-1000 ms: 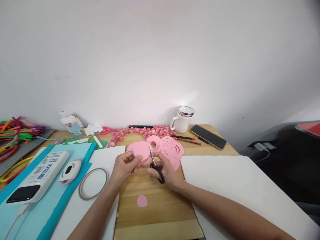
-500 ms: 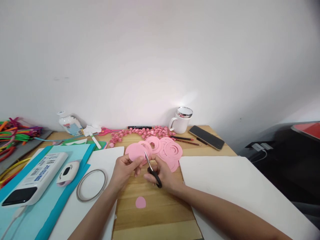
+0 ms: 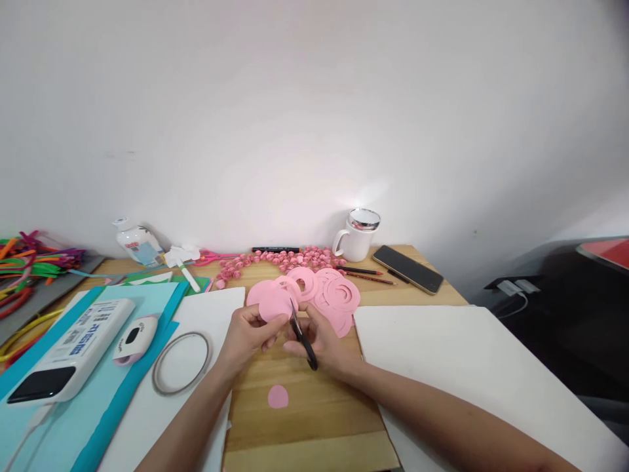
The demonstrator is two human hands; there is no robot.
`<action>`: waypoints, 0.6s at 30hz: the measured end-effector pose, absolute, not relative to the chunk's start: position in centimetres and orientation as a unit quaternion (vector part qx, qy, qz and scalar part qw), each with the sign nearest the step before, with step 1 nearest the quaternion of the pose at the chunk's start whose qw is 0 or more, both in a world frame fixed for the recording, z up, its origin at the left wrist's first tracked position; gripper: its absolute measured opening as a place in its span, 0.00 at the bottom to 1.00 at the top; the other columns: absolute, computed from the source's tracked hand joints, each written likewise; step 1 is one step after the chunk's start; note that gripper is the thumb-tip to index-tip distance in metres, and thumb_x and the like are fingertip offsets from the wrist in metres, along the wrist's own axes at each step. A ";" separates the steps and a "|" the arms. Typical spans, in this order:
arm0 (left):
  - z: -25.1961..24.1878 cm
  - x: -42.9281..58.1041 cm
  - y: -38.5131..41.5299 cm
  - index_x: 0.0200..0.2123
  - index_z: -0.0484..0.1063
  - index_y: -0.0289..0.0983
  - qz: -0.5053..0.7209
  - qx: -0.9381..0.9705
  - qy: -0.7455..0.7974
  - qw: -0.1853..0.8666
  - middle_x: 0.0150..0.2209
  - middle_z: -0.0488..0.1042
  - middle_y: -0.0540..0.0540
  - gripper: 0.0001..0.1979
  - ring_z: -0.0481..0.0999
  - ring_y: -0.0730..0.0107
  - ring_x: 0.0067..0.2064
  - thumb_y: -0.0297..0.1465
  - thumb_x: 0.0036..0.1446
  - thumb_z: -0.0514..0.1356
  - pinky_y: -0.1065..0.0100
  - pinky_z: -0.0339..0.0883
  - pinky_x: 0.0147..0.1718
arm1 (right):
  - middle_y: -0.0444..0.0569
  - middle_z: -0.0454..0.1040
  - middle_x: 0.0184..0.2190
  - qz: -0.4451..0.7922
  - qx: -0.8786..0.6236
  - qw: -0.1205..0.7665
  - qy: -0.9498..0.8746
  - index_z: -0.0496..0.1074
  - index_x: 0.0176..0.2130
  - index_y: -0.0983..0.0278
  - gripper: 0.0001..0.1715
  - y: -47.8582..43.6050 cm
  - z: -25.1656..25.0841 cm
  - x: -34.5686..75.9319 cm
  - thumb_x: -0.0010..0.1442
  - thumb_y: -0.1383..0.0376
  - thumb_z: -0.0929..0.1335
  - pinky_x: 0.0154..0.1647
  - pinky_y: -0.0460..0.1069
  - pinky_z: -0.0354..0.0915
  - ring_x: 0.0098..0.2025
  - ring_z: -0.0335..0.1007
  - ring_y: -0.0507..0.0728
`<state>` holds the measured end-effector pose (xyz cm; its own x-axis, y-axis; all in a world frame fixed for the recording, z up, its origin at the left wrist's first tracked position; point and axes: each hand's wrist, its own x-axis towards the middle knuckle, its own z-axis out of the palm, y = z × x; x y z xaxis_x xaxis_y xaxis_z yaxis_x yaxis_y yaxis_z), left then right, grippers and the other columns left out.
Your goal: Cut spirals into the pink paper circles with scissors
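Note:
My left hand (image 3: 248, 334) pinches a pink paper disc (image 3: 268, 301) by its lower edge, held just above the wooden table (image 3: 304, 419). My right hand (image 3: 327, 341) grips black-handled scissors (image 3: 301, 334), whose blades point up into the disc's right edge. Right behind the hands lies a pile of pink cut spiral discs (image 3: 334, 295). A small pink paper circle (image 3: 278, 396) lies on the table in front of my hands.
Small pink paper roses (image 3: 275, 259), a black marker (image 3: 275, 250), a white mug (image 3: 358, 237), pencils (image 3: 366, 274) and a phone (image 3: 407, 269) line the back. Left: a tape ring (image 3: 181, 362), white device (image 3: 73, 351), punch (image 3: 132, 337), blue sheets (image 3: 147, 295), pipe cleaners (image 3: 29, 262). White board (image 3: 472, 367) right.
The scissors have shifted slightly along the disc's edge and the left hand has turned the disc a little. Everything else on the table stays put.

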<state>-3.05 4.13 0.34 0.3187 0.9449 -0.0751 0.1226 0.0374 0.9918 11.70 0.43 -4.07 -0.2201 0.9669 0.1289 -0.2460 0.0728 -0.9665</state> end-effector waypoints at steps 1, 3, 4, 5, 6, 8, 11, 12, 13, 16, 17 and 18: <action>0.4 -3.0 4.1 0.17 0.68 0.33 0.369 0.588 0.454 0.559 0.10 0.61 0.55 0.12 0.56 0.81 0.14 0.35 0.42 0.65 0.76 0.49 0.14 | 0.36 0.61 0.22 0.585 -0.353 0.516 -0.516 0.56 0.39 0.61 0.30 0.4 -4.0 11.7 0.42 0.60 0.75 0.24 0.44 0.52 0.23 0.56 0.48; 0.6 -2.9 4.1 0.17 0.68 0.34 0.373 0.584 0.455 0.559 0.11 0.61 0.55 0.12 0.56 0.81 0.14 0.35 0.42 0.64 0.76 0.49 0.14 | 0.36 0.61 0.20 0.587 -0.364 0.509 -0.514 0.56 0.39 0.61 0.31 0.4 -3.8 11.8 0.42 0.59 0.75 0.22 0.43 0.51 0.22 0.55 0.48; 0.7 -2.9 4.0 0.17 0.68 0.34 0.375 0.581 0.455 0.561 0.11 0.62 0.55 0.12 0.56 0.81 0.14 0.35 0.42 0.64 0.76 0.48 0.13 | 0.35 0.60 0.20 0.588 -0.370 0.504 -0.513 0.57 0.39 0.61 0.31 0.4 -3.8 11.8 0.42 0.59 0.75 0.21 0.43 0.50 0.21 0.54 0.47; 0.8 -2.9 4.0 0.17 0.68 0.34 0.377 0.578 0.455 0.563 0.11 0.62 0.55 0.13 0.56 0.81 0.14 0.35 0.42 0.64 0.76 0.48 0.13 | 0.34 0.59 0.19 0.590 -0.374 0.500 -0.512 0.57 0.39 0.61 0.31 0.4 -3.7 11.8 0.42 0.58 0.75 0.20 0.42 0.49 0.20 0.53 0.47; 0.8 -2.8 4.0 0.17 0.67 0.34 0.380 0.575 0.455 0.564 0.11 0.62 0.55 0.13 0.56 0.81 0.14 0.36 0.42 0.65 0.76 0.48 0.13 | 0.34 0.59 0.18 0.592 -0.379 0.495 -0.511 0.56 0.39 0.61 0.30 0.4 -3.6 11.8 0.42 0.58 0.75 0.19 0.42 0.49 0.19 0.52 0.47; 0.9 -2.9 4.1 0.17 0.67 0.34 0.384 0.572 0.456 0.564 0.11 0.62 0.55 0.13 0.56 0.81 0.14 0.36 0.41 0.65 0.76 0.49 0.14 | 0.33 0.59 0.17 0.593 -0.387 0.488 -0.510 0.56 0.39 0.61 0.30 0.4 -3.7 11.9 0.43 0.58 0.74 0.18 0.41 0.49 0.18 0.52 0.46; 0.9 -3.0 4.2 0.17 0.67 0.34 0.390 0.573 0.452 0.562 0.12 0.62 0.55 0.12 0.57 0.81 0.14 0.35 0.41 0.65 0.76 0.49 0.14 | 0.33 0.59 0.17 0.585 -0.396 0.487 -0.514 0.57 0.40 0.61 0.29 0.5 -3.8 11.9 0.43 0.57 0.73 0.17 0.41 0.50 0.17 0.54 0.47; 0.9 -3.0 4.2 0.17 0.67 0.34 0.392 0.573 0.449 0.562 0.12 0.63 0.55 0.12 0.57 0.81 0.14 0.35 0.41 0.65 0.76 0.49 0.14 | 0.33 0.59 0.17 0.582 -0.397 0.489 -0.515 0.57 0.40 0.61 0.29 0.5 -3.9 11.9 0.43 0.57 0.73 0.17 0.41 0.50 0.17 0.55 0.47; 0.9 -3.0 4.2 0.16 0.67 0.34 0.393 0.574 0.447 0.563 0.12 0.63 0.55 0.13 0.57 0.81 0.14 0.35 0.41 0.65 0.76 0.50 0.14 | 0.33 0.59 0.16 0.580 -0.397 0.490 -0.516 0.57 0.40 0.61 0.29 0.5 -3.9 11.9 0.43 0.57 0.73 0.17 0.41 0.50 0.17 0.55 0.47; 1.0 -3.0 4.2 0.16 0.66 0.34 0.392 0.570 0.449 0.565 0.12 0.63 0.55 0.13 0.57 0.80 0.14 0.35 0.41 0.65 0.75 0.50 0.14 | 0.32 0.60 0.16 0.579 -0.398 0.486 -0.520 0.57 0.40 0.61 0.28 0.5 -3.9 11.9 0.44 0.56 0.73 0.16 0.41 0.51 0.16 0.55 0.46; 1.1 -3.0 4.2 0.17 0.66 0.34 0.392 0.567 0.451 0.567 0.12 0.63 0.55 0.13 0.57 0.81 0.14 0.35 0.40 0.65 0.75 0.49 0.14 | 0.32 0.60 0.16 0.579 -0.398 0.484 -0.521 0.57 0.40 0.61 0.28 0.5 -3.9 11.9 0.45 0.56 0.73 0.16 0.41 0.52 0.16 0.54 0.46; 1.1 -3.0 4.2 0.17 0.66 0.34 0.393 0.564 0.453 0.567 0.12 0.63 0.55 0.13 0.57 0.81 0.14 0.35 0.40 0.65 0.75 0.49 0.14 | 0.32 0.60 0.15 0.579 -0.398 0.484 -0.523 0.57 0.40 0.61 0.28 0.5 -3.9 11.9 0.45 0.56 0.73 0.16 0.41 0.52 0.15 0.54 0.46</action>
<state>-2.97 4.24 1.10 0.2805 0.9573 -0.0703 0.0652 0.0541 0.9964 11.93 0.49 -3.88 -0.2156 0.9754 0.0455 -0.1442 0.0143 -0.9894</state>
